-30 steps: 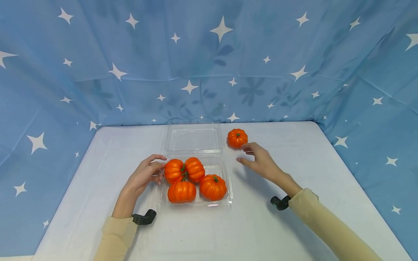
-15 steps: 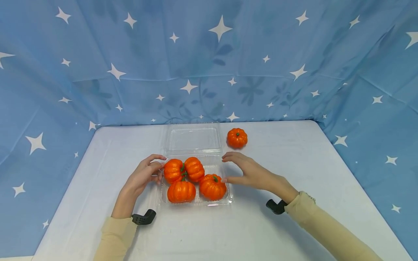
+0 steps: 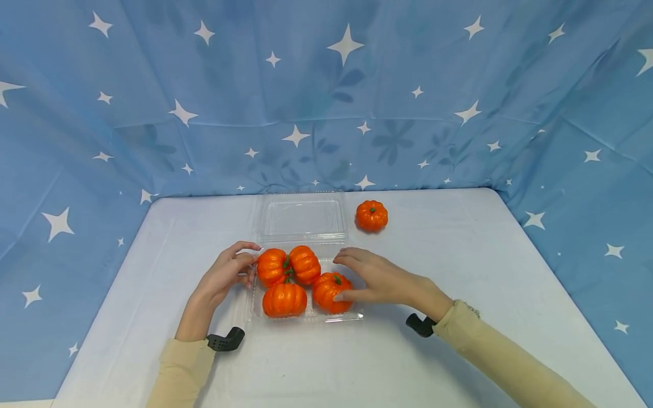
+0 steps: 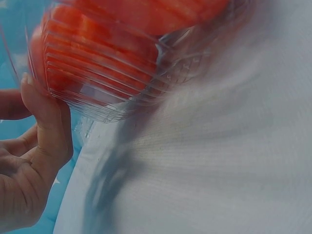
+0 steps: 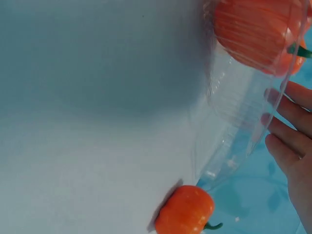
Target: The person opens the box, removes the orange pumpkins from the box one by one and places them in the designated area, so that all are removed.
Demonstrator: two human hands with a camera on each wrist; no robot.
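An open clear plastic container (image 3: 353, 315) holds several orange pumpkins, among them a lower-left one (image 3: 284, 301) and a lower-right one (image 3: 326, 289). My left hand (image 3: 218, 279) is at its left side; in the left wrist view that hand (image 4: 39, 141) pinches the container's rim by a pumpkin (image 4: 97, 53). Above the lower-right pumpkin reaches my right hand (image 3: 390, 281), thumb in front of it and fingers spread. In the right wrist view the fingers of this hand (image 5: 295, 129) extend over the rim beside a pumpkin (image 5: 258, 34); whether they touch it I cannot tell.
Another orange pumpkin (image 3: 372, 216) stands on the white table (image 3: 433, 221), right of the container's raised-edge lid (image 3: 305, 217), which lies folded back. A blue curtain with white stars (image 3: 326, 85) hangs behind the table and along its sides.
My right hand has moved left and toward me, from beside the separate pumpkin to over the container's lower-right pumpkin. My left hand has stayed at the left rim.
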